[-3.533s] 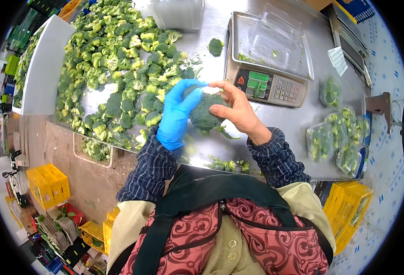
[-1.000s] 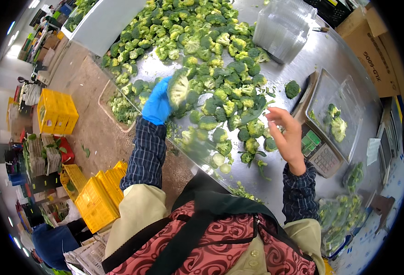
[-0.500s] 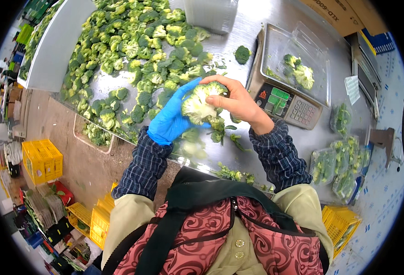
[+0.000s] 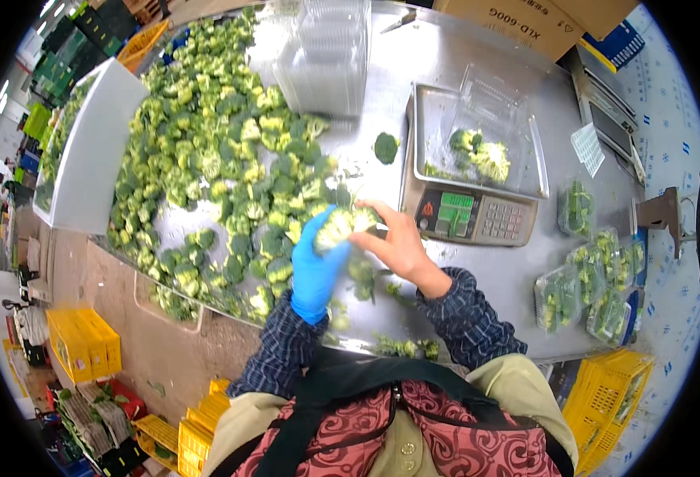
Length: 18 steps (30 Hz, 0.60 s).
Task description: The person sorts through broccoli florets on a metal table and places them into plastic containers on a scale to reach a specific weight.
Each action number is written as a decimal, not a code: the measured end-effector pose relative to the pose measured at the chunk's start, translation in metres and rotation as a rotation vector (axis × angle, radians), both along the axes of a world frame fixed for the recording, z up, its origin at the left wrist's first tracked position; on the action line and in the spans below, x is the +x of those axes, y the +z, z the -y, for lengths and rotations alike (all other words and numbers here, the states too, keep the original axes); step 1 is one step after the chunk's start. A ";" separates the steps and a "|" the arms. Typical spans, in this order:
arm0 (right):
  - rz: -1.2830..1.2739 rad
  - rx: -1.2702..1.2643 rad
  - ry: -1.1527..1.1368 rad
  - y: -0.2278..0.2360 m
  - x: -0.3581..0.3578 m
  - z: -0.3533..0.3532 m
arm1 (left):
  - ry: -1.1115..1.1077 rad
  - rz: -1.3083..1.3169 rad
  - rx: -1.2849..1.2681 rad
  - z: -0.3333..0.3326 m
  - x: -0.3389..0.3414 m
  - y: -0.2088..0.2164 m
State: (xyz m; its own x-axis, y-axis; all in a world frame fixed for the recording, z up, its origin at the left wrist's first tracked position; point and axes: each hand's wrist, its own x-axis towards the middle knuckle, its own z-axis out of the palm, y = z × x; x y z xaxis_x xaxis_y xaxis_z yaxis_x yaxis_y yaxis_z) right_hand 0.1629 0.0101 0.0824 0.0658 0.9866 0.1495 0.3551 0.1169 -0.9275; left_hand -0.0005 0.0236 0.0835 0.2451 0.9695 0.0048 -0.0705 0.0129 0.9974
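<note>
A broccoli piece point(image 4: 339, 229), its pale cut side towards me, is held between my two hands over the steel table point(image 4: 381, 322). On its left, my left hand point(image 4: 316, 266) in a blue glove is closed round it. My bare right hand point(image 4: 401, 248) grips the other side with thumb and fingers. Motion blurs the piece a little. Below the hands lie loose broccoli scraps point(image 4: 397, 347) along the table's near edge. Left of them spreads a large heap of broccoli florets point(image 4: 207, 159).
At right stands a scale point(image 4: 477, 216) carrying an open clear box point(image 4: 525, 147) with broccoli in it. Stacked clear boxes point(image 4: 322, 75) stand at the back, near a knife point(image 4: 398, 21). Filled boxes point(image 4: 558, 298) sit at the right edge. A white bin point(image 4: 91, 151) is far left.
My view has shifted, so the table and scale appear lower and more to the left. Both hands still hold the broccoli piece, which has turned slightly between them.
</note>
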 end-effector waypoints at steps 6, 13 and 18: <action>-0.023 0.004 -0.125 0.017 0.010 0.004 | 0.078 -0.078 0.138 0.000 0.029 0.012; 0.163 0.239 -0.412 0.015 0.039 0.013 | 0.046 -0.270 0.448 -0.015 0.077 0.002; 0.088 0.183 -0.583 0.040 0.109 0.023 | -0.104 -0.062 0.345 -0.047 0.140 0.039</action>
